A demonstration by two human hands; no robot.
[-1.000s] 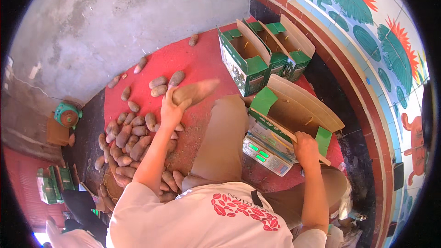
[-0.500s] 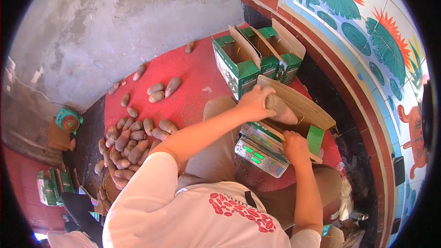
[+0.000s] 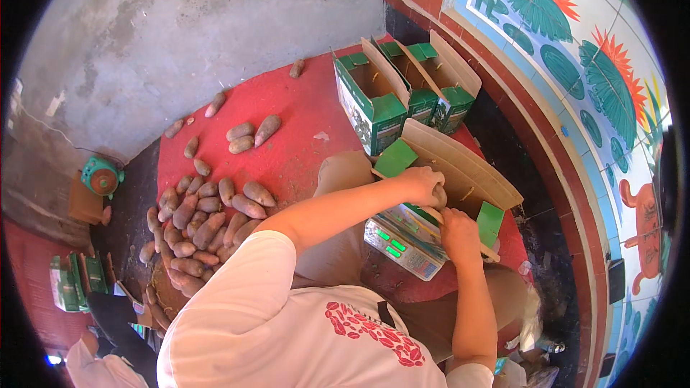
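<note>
My left hand (image 3: 422,185) reaches into an open green cardboard box (image 3: 467,162), fingers closed around a sweet potato (image 3: 439,196) that shows only in part. The box stands on a digital scale (image 3: 402,250) with lit green displays, between my knees. At the near side of the box, my right hand (image 3: 460,233) grips the edge of its raised flap. What lies deeper inside the box is mostly hidden by my hands and the flaps.
Loose sweet potatoes (image 3: 248,205) are heaped on the red mat (image 3: 302,165) to my left, with several scattered beyond. More open boxes (image 3: 370,111) stand ahead, near the tiled wall. A teal device (image 3: 102,176) sits far left; another person's sleeve (image 3: 100,366) shows lower left.
My left hand has lowered the sweet potato into the box, where most of it is now hidden. A green side flap has come into view beside my left hand. My right hand still grips the edge.
</note>
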